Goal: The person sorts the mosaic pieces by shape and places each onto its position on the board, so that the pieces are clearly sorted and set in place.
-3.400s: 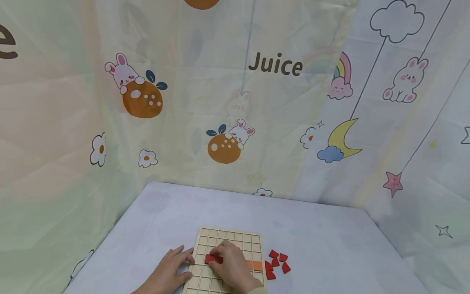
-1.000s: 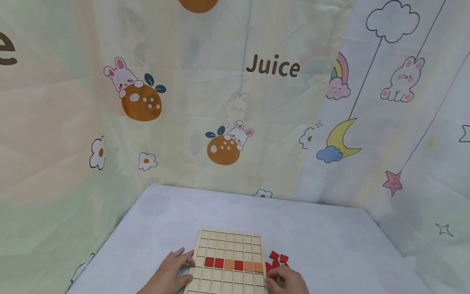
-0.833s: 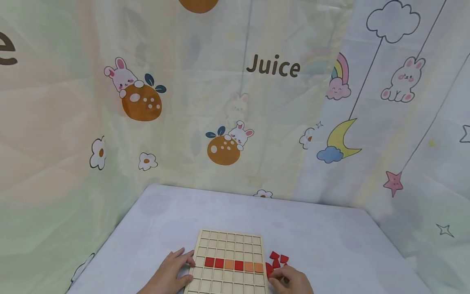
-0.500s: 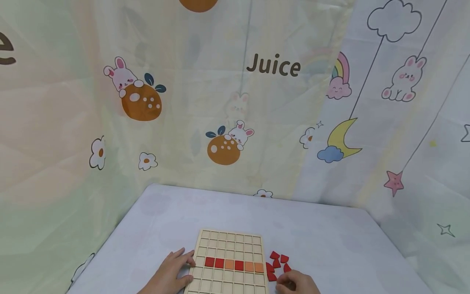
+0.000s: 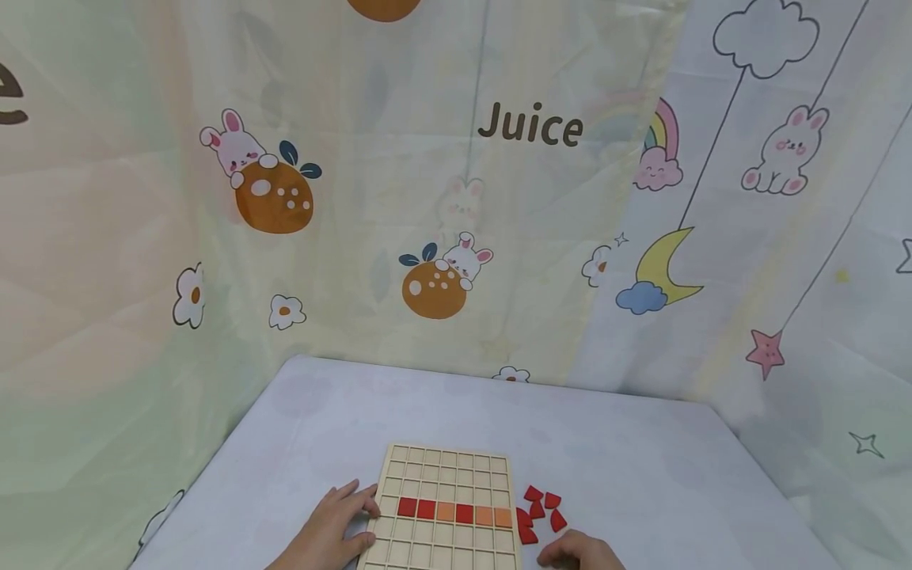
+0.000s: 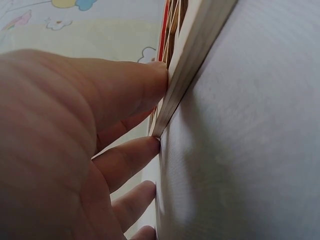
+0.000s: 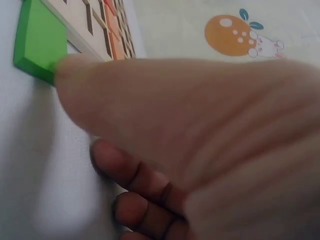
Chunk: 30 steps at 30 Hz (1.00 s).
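Observation:
On the table lies a light wooden grid board (image 5: 431, 457), with red tiles (image 5: 408, 507) and orange tiles (image 5: 503, 518) side by side in one row. My left hand (image 5: 328, 526) rests at the board's left edge. Its fingertips (image 6: 155, 80) meet the wooden side, and the fingers are spread. Right of the board's near part is my right hand (image 5: 583, 550), with fingers loosely curled and nothing seen between them. In the right wrist view its thumb reaches right to the edge of a green block (image 7: 42, 37) beside the board; part of that block is hidden behind the thumb.
Several loose red fan-shaped pieces (image 5: 557, 520) lie just right of the board, some touching it. The pale tablecloth (image 5: 641, 459) stretches back to a printed curtain (image 5: 356, 332) that encloses the table on the back and sides.
The right hand was over the red tiles on the board, then moved right past its edge and the red pieces, toward the near side. The left hand has stayed at the board's edge.

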Tool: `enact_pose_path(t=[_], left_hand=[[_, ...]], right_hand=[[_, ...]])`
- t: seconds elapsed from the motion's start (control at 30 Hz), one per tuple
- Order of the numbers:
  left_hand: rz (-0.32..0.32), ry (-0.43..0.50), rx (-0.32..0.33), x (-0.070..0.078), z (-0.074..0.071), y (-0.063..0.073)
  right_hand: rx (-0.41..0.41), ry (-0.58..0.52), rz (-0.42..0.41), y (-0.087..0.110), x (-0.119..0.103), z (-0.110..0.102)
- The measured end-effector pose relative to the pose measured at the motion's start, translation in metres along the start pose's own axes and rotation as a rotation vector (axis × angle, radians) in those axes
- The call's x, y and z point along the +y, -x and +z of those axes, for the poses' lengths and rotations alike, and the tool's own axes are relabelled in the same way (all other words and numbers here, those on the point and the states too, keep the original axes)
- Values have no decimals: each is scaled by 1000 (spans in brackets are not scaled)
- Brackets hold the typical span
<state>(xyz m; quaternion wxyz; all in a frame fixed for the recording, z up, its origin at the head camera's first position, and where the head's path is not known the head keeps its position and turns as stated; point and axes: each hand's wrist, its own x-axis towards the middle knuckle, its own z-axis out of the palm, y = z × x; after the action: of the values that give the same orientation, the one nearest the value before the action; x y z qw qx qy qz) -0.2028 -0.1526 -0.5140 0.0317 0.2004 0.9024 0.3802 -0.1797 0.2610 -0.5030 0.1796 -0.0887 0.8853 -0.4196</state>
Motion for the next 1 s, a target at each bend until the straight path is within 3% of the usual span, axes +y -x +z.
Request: enact_pose_path(t=[0.3, 1.0], left_hand=[[16, -14, 22, 2, 1, 2], [34, -3, 9, -1, 1, 2]], right_hand=[[-4, 10, -130, 6, 2, 3], [16, -20, 2, -3, -1, 4]])
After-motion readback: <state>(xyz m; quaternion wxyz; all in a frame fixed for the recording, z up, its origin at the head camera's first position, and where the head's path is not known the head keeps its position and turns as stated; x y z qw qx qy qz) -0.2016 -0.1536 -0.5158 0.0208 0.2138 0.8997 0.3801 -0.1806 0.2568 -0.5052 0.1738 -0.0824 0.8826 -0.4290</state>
